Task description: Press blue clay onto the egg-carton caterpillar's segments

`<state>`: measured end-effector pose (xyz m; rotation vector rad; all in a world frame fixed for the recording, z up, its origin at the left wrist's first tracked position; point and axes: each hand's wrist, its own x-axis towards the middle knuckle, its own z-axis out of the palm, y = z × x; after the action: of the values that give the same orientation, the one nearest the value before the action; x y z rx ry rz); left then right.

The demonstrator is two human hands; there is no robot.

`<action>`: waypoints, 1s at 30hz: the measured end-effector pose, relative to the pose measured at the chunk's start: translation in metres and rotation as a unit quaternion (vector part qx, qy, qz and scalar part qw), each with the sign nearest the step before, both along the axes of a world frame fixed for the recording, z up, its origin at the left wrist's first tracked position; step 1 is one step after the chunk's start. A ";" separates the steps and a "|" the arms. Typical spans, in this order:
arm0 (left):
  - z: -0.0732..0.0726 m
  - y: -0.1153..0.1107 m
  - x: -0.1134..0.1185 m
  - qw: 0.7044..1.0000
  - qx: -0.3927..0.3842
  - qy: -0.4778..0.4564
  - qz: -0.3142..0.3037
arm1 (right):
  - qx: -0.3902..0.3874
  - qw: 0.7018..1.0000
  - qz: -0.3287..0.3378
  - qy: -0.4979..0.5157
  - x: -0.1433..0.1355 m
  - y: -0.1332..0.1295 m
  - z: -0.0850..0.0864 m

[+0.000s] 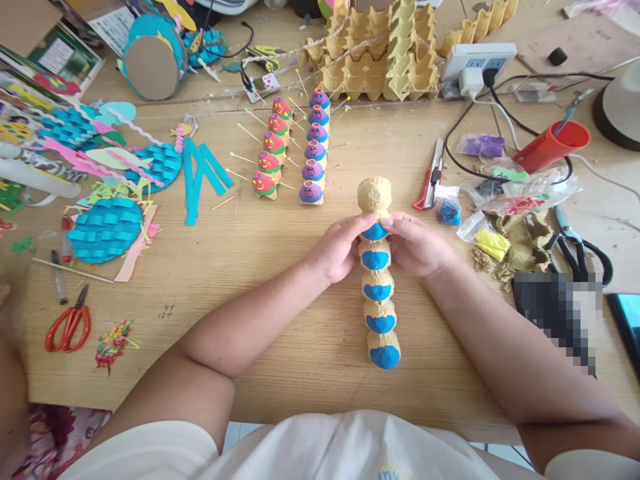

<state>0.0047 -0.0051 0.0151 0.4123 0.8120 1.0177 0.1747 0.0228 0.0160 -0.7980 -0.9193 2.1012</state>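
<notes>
A strip of egg-carton bumps (379, 273) lies lengthwise in front of me. Several of its bumps carry a blue patch, while the farthest bump is plain tan. My left hand (343, 248) grips the strip from the left near its far end, thumb on the second bump. From the other side my right hand (419, 244) holds the same bump, its thumb or fingertip at the blue patch. Beyond them stand a red-and-green painted strip (273, 142) and a purple-and-blue one (314, 151), both with pins stuck in them.
Egg trays (373, 50) lie at the back. To the right are a cutter (433, 177), bagged clay (493, 244), a red cup (557, 143), black-handled scissors (575, 247) and cables. Blue woven paper crafts (106, 230) and orange scissors (70, 327) lie left, beside another person's arm (13, 387).
</notes>
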 end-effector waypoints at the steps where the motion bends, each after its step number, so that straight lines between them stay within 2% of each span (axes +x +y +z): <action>1: 0.000 0.000 0.000 1.000 -0.001 0.001 0.001 | 0.000 1.000 -0.001 0.000 0.000 0.000 0.000; 11: 0.002 0.005 -0.003 0.999 -0.010 -0.023 -0.037 | -0.002 1.000 -0.020 -0.014 0.004 0.003 -0.007; 22: -0.003 -0.002 0.010 0.996 -0.001 0.021 0.088 | 0.000 0.999 -0.028 -0.019 0.002 0.002 -0.005; 30: -0.001 -0.004 0.012 0.994 0.026 0.043 0.095 | 0.011 1.000 -0.022 0.000 0.000 0.002 -0.005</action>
<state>0.0172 -0.0087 0.0137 0.4311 0.9156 1.2059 0.1748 0.0246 0.0114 -0.7994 -0.9157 2.0490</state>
